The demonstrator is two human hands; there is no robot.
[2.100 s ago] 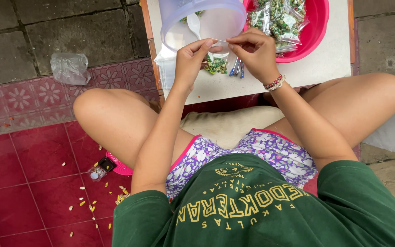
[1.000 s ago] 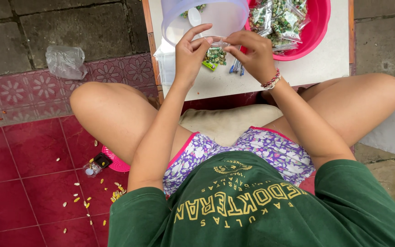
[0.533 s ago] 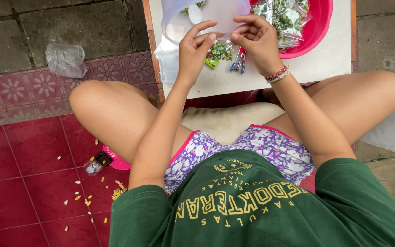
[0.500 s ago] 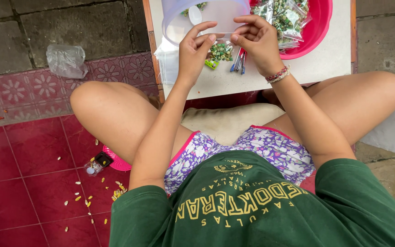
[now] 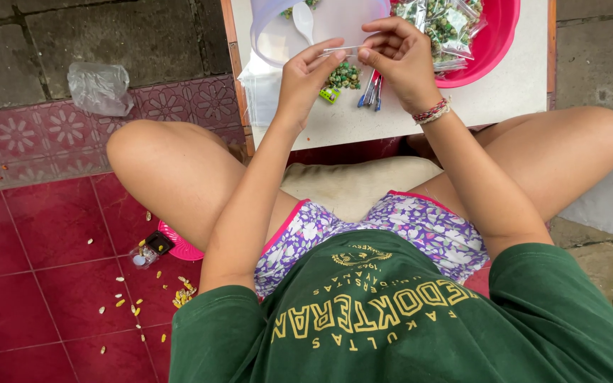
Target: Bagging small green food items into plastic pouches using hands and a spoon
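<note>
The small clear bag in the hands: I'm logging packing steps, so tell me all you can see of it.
The small clear bag is thin, see-through plastic, its lower part filled with green pellets. It hangs upright just above the white table. Its top edge is stretched flat between the left hand and right hand, pinched by fingertips.

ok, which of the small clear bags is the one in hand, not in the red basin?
The small clear bag of green snacks pinched at its top between left hand and right hand, over the white table. The other filled bags lie piled in the red basin.

Crumpled plastic bag [image 5: 98, 86], red floor tiles [image 5: 51, 284] w/ scattered kernels [image 5: 118, 303]
</note>
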